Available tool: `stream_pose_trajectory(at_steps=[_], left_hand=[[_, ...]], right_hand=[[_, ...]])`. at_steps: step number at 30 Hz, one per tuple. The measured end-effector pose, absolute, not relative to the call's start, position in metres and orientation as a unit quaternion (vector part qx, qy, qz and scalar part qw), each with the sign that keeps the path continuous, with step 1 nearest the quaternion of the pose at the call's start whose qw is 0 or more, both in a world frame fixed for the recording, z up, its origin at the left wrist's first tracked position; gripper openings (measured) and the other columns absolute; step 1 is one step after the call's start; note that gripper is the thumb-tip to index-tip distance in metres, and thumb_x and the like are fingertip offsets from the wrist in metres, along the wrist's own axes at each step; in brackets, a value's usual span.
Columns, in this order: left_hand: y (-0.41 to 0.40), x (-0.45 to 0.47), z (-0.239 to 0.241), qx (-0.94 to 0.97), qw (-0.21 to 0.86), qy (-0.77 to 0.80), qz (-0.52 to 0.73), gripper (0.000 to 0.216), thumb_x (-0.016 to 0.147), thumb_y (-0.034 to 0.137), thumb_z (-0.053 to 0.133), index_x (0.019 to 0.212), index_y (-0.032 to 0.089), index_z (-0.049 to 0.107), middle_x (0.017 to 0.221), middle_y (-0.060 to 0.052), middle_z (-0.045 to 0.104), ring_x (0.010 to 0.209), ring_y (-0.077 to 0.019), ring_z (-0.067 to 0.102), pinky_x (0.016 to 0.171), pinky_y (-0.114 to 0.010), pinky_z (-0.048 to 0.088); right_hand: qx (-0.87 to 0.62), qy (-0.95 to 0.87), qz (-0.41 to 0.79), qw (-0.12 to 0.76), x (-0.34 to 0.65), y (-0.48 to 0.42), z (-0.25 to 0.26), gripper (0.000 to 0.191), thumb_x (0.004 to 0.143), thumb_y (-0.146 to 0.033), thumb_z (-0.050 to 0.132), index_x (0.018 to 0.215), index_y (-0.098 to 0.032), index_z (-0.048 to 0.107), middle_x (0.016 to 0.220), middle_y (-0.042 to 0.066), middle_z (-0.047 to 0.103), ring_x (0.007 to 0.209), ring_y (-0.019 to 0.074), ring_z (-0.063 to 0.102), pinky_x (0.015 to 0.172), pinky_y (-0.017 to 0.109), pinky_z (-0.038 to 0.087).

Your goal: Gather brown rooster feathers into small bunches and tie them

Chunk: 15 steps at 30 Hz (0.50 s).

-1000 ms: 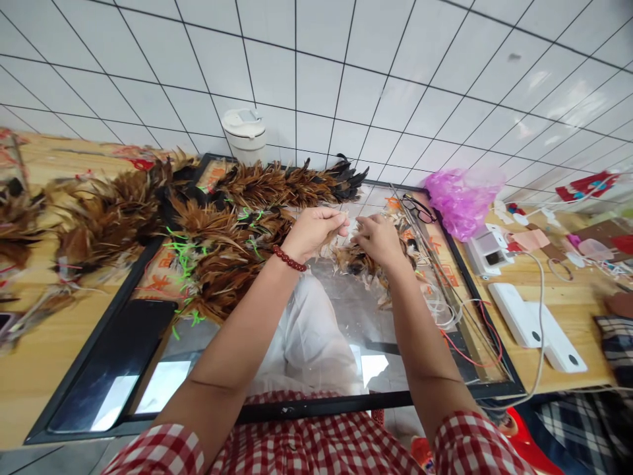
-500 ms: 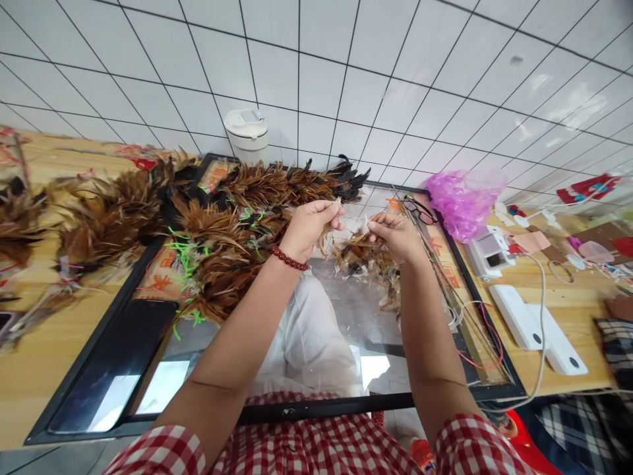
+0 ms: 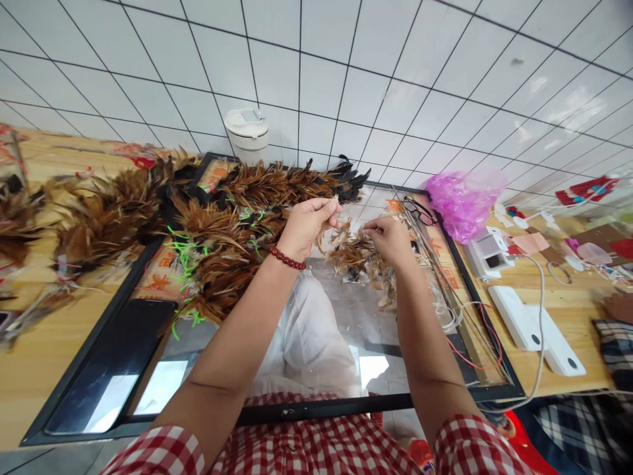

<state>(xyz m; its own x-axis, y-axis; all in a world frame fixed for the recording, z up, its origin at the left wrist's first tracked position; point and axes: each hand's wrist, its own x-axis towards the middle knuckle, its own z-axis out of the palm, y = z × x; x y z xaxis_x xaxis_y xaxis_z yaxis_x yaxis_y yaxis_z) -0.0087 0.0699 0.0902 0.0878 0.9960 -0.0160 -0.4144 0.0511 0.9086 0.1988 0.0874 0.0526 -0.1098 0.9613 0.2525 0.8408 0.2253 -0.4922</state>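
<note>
My left hand (image 3: 309,224), with a beaded bracelet (image 3: 287,258) at the wrist, is closed in a pinch on small feathers (image 3: 335,199) whose pale tips stick out above the thumb. My right hand (image 3: 388,236) has its fingertips pressed together over a loose heap of brown feathers (image 3: 359,258); whatever it pinches is too small to make out. To the left of my hands lie thick bundles of brown feathers (image 3: 212,274), some tied with bright green strings (image 3: 185,254). Behind them stretches a long brown feather bundle (image 3: 277,185) with black ends.
A dark phone-like slab (image 3: 111,366) lies on the glass top's left side. A white lidded cup (image 3: 247,135) stands by the tiled wall. On the right are glasses (image 3: 420,210), thin rods, a pink plastic bag (image 3: 462,204), white devices (image 3: 537,330) with cables, and another person's plaid sleeve (image 3: 613,346).
My right hand has turned palm-down and shifted slightly over the loose heap; the pale-tipped feather seen at its fingers no longer shows. My left hand stays nearly in place, still pinching.
</note>
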Motion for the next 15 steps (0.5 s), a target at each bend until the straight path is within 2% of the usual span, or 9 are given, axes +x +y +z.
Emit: stream_pose_trajectory(at_steps=[3,5,8,10,12,15], left_hand=[[0.07,-0.009,0.091,0.39,0.619,0.37,0.573,0.02,0.072,0.031,0.077,0.067,0.013,0.067,0.052,0.001,0.054,0.054,-0.0093,0.056,0.059,-0.022,0.048],[0.071,-0.009,0.091,0.388,0.619,0.368,0.575,0.019,0.072,0.029,0.076,0.067,0.013,0.067,0.052,0.001,0.054,0.054,-0.009,0.056,0.059,-0.022,0.048],[0.071,-0.009,0.091,0.384,0.623,0.368,0.573,0.018,0.074,0.027,0.075,0.067,0.013,0.067,0.051,0.001,0.054,0.053,-0.0087,0.055,0.06,-0.022,0.048],[0.071,-0.009,0.091,0.385,0.623,0.369,0.573,0.018,0.074,0.027,0.074,0.067,0.012,0.067,0.051,0.001,0.053,0.053,-0.0086,0.055,0.06,-0.022,0.048],[0.071,-0.009,0.091,0.388,0.622,0.368,0.572,0.018,0.075,0.027,0.074,0.067,0.012,0.067,0.052,0.001,0.054,0.054,-0.0086,0.055,0.059,-0.022,0.047],[0.07,-0.01,0.091,0.394,0.621,0.37,0.568,0.018,0.075,0.027,0.074,0.068,0.012,0.067,0.052,0.001,0.054,0.054,-0.0083,0.056,0.059,-0.021,0.047]], right_hand=[[-0.561,-0.789,0.086,0.237,0.185,0.086,0.043,0.036,0.084,-0.015,0.046,0.108,-0.019,0.072,0.109,0.01,0.068,0.098,0.0238,0.06,0.088,0.037,0.044],[-0.535,-0.823,0.053,0.185,0.175,0.085,0.034,0.045,0.086,-0.011,0.042,0.123,-0.022,0.065,0.128,0.011,0.06,0.109,0.0256,0.055,0.092,0.038,0.042],[-0.535,-0.84,0.007,0.094,0.165,0.084,0.025,0.043,0.089,-0.014,0.043,0.125,-0.026,0.063,0.139,0.01,0.052,0.115,0.0302,0.05,0.09,0.043,0.04],[-0.539,-0.839,-0.005,0.076,0.165,0.083,0.025,0.034,0.089,-0.018,0.046,0.113,-0.025,0.07,0.138,0.01,0.053,0.117,0.0315,0.048,0.091,0.044,0.039],[-0.537,-0.837,0.011,0.106,0.169,0.083,0.031,0.026,0.088,-0.02,0.05,0.099,-0.022,0.074,0.13,0.01,0.059,0.114,0.0294,0.05,0.091,0.042,0.039],[-0.538,-0.814,0.1,0.195,0.178,0.083,0.046,0.022,0.085,-0.023,0.053,0.086,-0.019,0.074,0.1,0.008,0.071,0.093,0.0226,0.059,0.083,0.034,0.042]])
